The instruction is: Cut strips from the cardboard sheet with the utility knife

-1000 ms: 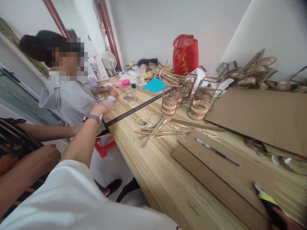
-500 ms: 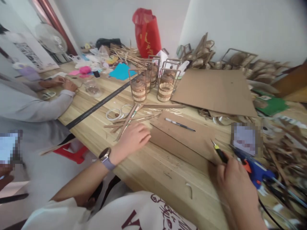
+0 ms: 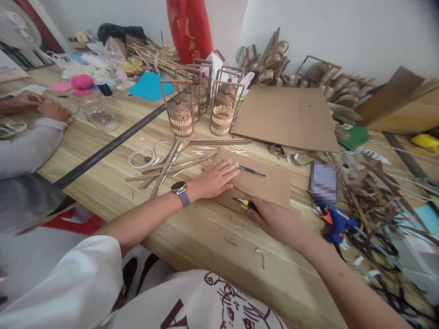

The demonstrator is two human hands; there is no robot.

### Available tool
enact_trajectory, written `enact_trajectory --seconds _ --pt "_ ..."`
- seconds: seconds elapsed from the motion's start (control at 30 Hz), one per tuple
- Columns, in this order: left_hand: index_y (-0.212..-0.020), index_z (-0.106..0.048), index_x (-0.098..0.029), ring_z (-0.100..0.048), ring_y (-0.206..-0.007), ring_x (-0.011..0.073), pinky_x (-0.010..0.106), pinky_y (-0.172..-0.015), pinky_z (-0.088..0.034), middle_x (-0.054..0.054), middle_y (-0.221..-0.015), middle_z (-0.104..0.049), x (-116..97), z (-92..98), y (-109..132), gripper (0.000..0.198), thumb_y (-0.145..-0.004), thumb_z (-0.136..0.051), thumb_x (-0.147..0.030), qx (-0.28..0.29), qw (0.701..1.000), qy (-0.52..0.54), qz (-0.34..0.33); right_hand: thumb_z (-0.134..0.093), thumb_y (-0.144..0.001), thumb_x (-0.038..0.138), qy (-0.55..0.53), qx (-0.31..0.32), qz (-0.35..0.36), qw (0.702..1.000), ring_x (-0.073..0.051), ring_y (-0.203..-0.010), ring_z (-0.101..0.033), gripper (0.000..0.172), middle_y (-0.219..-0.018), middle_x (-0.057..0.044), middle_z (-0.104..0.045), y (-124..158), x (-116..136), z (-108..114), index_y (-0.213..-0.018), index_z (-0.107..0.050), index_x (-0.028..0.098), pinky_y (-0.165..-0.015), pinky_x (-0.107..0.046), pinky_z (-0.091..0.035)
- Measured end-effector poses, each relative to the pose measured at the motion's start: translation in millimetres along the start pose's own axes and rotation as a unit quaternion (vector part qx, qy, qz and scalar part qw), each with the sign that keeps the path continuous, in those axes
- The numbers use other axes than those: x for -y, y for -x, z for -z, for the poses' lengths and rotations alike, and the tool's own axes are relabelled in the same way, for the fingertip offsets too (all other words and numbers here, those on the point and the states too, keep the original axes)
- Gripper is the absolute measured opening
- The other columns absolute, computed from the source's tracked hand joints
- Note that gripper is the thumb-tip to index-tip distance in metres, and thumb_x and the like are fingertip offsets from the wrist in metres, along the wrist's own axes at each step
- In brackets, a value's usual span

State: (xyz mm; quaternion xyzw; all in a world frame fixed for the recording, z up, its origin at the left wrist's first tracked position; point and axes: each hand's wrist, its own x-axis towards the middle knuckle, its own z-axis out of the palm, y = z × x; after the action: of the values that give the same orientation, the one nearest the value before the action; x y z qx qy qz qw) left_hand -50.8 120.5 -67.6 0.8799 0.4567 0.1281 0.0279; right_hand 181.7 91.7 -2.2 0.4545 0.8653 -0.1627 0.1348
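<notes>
My left hand (image 3: 215, 179) lies with its fingers stretched over a piece of brown cardboard (image 3: 270, 186), close to the end of a pen (image 3: 252, 170) resting there. In my right hand (image 3: 274, 217) is a yellow and black craft knife (image 3: 247, 204), its tip over the cardboard's near part, just right of my left hand. Thin brown and pale strips (image 3: 164, 168) lie crossed to the left of the cardboard. Behind it stand several small woven baskets (image 3: 181, 121) with tall handles.
A large cardboard sheet (image 3: 284, 114) lies at the back. At right are a blue glue gun (image 3: 339, 226), a blurred-out device (image 3: 325, 182) and a tangle of brown strips (image 3: 370, 201). Another person's hands (image 3: 51, 107) work at the far left. A red bag (image 3: 192, 32) stands behind.
My left hand has moved right and flattened onto the cardboard. My right hand has brought the craft knife leftward, close to the left hand. The camera view has shifted to the right.
</notes>
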Motion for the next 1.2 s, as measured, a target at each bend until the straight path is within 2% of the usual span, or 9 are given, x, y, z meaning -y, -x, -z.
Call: enact_trajectory --seconds 0.13,0.33,0.5,0.73,1.2 --pt "-0.153 -0.041 -0.016 -0.020 -0.155 0.0289 0.052 -0.125 -0.016 0.011 -0.164 -0.032 4 -12.9 -1 0.052 -0.107 -0.037 -0.040 0.055 0.998 0.008 0.001 -0.041 -0.103 0.034 0.055 0.025 0.003 0.998 -0.027 -0.093 -0.073 0.024 -0.103 -0.009 -0.077 -11 7 -2 -0.110 -0.060 0.022 -0.067 -0.030 -0.047" --pt "-0.155 -0.038 -0.018 -0.022 -0.155 0.0277 0.050 -0.125 -0.014 0.009 -0.164 -0.032 4 -16.3 1 0.053 -0.108 -0.031 -0.042 0.051 0.999 -0.001 0.006 -0.041 -0.105 0.036 0.098 0.047 -0.004 0.994 -0.027 -0.095 -0.074 0.029 -0.105 -0.008 -0.078 -21 12 -5 -0.125 -0.058 0.023 -0.066 -0.030 -0.048" --pt "-0.155 -0.038 -0.017 -0.022 -0.155 0.0277 0.049 -0.126 -0.014 0.007 -0.165 -0.031 1 -14.6 0 0.054 -0.108 -0.029 -0.043 0.062 0.998 -0.014 0.010 -0.042 -0.104 0.036 0.113 0.062 -0.014 0.992 -0.028 -0.096 -0.074 0.028 -0.106 -0.009 -0.078 -24 16 0 -0.121 -0.061 0.022 -0.066 -0.031 -0.049" --pt "-0.155 -0.038 -0.019 -0.023 -0.154 0.0268 0.048 -0.126 -0.014 0.007 -0.165 -0.032 2 -14.8 1 0.054 -0.108 -0.028 -0.044 0.059 0.998 -0.011 0.008 -0.042 -0.105 0.037 0.114 0.075 -0.005 0.991 -0.027 -0.097 -0.074 0.030 -0.107 -0.009 -0.077 -25 17 5 -0.125 -0.059 0.023 -0.067 -0.032 -0.050" --pt "-0.156 -0.037 -0.016 -0.022 -0.155 0.0263 0.049 -0.126 -0.015 0.008 -0.165 -0.031 1 -14.6 0 0.056 -0.108 -0.028 -0.044 0.062 0.998 -0.004 0.010 -0.044 -0.105 0.035 0.146 0.086 0.006 0.986 -0.025 -0.092 -0.074 0.024 -0.101 -0.007 -0.078 -26 18 10 -0.113 -0.062 0.022 -0.058 -0.027 -0.042"
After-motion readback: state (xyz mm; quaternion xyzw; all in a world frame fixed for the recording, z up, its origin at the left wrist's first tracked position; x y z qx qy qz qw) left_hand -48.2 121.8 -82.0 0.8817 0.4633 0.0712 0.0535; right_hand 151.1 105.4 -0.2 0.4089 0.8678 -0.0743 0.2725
